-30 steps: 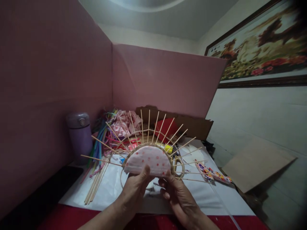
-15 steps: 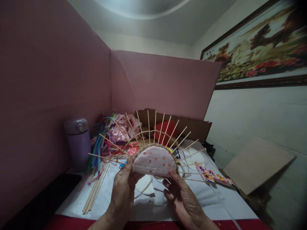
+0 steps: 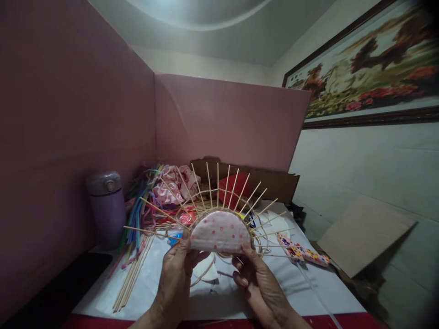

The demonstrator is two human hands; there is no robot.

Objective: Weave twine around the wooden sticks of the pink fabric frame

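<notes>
Between my two hands is a half-round piece covered in pale pink dotted fabric (image 3: 221, 230), with thin wooden sticks (image 3: 217, 183) fanning out from its curved edge. Twine (image 3: 202, 193) runs across the sticks partway up and also borders the curve. My left hand (image 3: 176, 269) pinches the lower left corner, thumb in front. At the lower right corner, my right hand (image 3: 257, 278) grips with its thumb in front and fingers curled below. The back of the piece is hidden.
A purple bottle (image 3: 106, 210) stands at the left, beside colourful pipe cleaners (image 3: 135, 228) and loose sticks (image 3: 132, 278). Crumpled pink fabric (image 3: 168, 185) and a red item (image 3: 233, 185) lie behind. Flower-patterned scissors or a similar tool (image 3: 303, 251) rest at the right.
Both hands keep the same hold on the fan-shaped piece. The whole view has shifted slightly, with the background a little further left.
</notes>
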